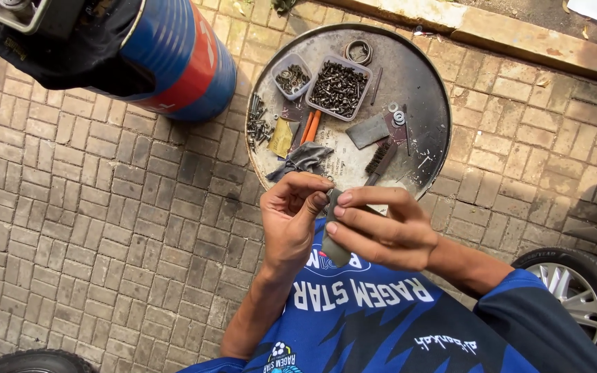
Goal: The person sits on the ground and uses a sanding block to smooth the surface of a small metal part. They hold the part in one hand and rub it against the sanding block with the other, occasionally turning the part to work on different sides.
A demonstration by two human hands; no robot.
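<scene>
Small grey metal tool [334,235], flat and elongated with a rounded lower end, held upright-tilted between both hands, near centre of scene, just near of the round drum top; upper end hidden by fingers.

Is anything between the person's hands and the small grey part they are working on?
Nothing visible. Both the left hand and the right hand already grip the small grey part directly with their fingertips, held above the round metal tray.
</scene>
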